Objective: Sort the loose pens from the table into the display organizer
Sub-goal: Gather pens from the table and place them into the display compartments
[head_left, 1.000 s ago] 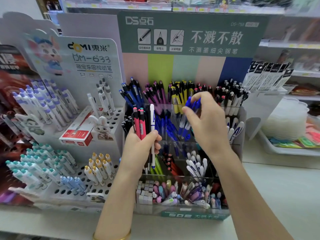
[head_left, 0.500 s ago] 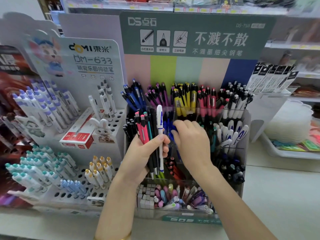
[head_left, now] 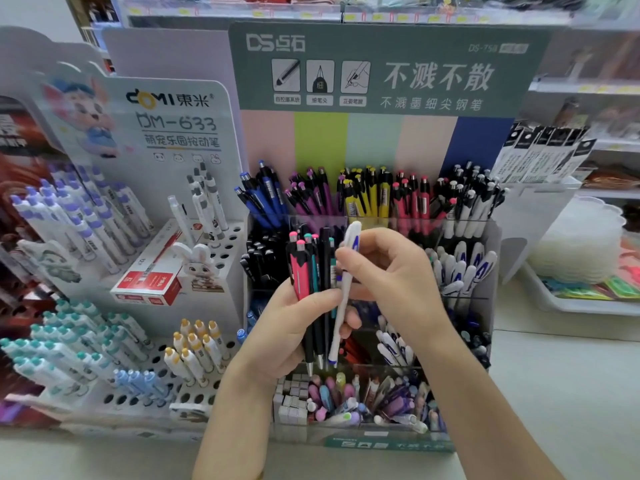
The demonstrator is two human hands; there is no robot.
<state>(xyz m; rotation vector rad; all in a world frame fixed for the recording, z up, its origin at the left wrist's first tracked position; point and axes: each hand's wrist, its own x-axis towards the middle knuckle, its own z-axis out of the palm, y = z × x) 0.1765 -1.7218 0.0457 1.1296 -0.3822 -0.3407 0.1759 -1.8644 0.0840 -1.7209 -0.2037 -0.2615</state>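
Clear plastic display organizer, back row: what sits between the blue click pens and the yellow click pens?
Purple-and-black click pens stand between the blue click pens and the yellow click pens, as the head view shows.

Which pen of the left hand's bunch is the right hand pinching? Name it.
The white pen with blue print: the right hand pinches its upper part. The pink pen and black pen beside it sit only in the left hand's grip.

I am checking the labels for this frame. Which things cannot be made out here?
Head view:
- pen bundle: count unclear, the left hand covers the lower barrels.
- organizer: middle compartments hidden behind the right hand.
- white pen: print too small.
- top shelf: labels blurred.
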